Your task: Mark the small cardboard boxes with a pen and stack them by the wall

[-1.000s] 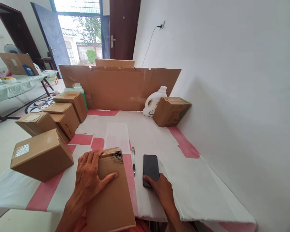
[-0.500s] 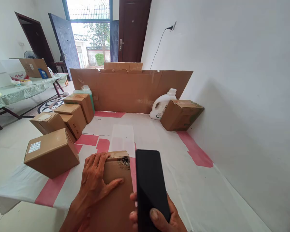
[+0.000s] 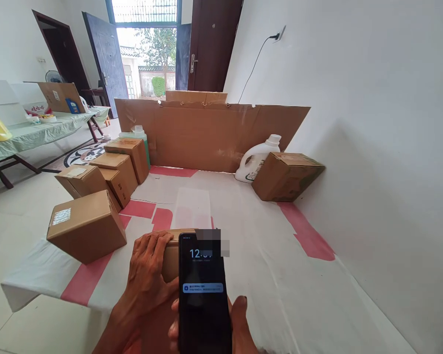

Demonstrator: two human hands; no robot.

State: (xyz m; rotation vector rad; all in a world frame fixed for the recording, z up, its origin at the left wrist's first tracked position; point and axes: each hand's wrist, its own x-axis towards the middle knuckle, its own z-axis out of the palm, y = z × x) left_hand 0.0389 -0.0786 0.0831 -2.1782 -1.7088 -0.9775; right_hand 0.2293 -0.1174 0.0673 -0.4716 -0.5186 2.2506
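- Now the right hand (image 3: 239, 324) held a black smartphone (image 3: 204, 295) upright in front of the camera, thumb on its right edge and fingertips showing at its left edge; the rest of the hand was hidden behind the phone.
- Change noted: a second before, the phone lay dark on the table beside a pen, with the right hand just reaching it; half a second before, it was lifted with the screen dark. At this moment the screen was lit, showing a clock and one notification banner.
- The pen was no longer in view, probably hidden behind the phone.
- The left hand (image 3: 147, 280) stayed flat, fingers spread, on top of the near cardboard box (image 3: 170, 258); the box had not shifted from the near edge of the table (image 3: 266, 255).
- Judgement: attention had gone from the box to the phone; the box was merely steadied.
- Left of the hands, four sealed cartons (image 3: 86, 226) stood in a row running to the far left, a green bottle (image 3: 135, 133) behind them.
- Far right: a white detergent jug (image 3: 256, 162) touching a tilted carton (image 3: 286, 176), both before the upright cardboard sheet (image 3: 210, 132).
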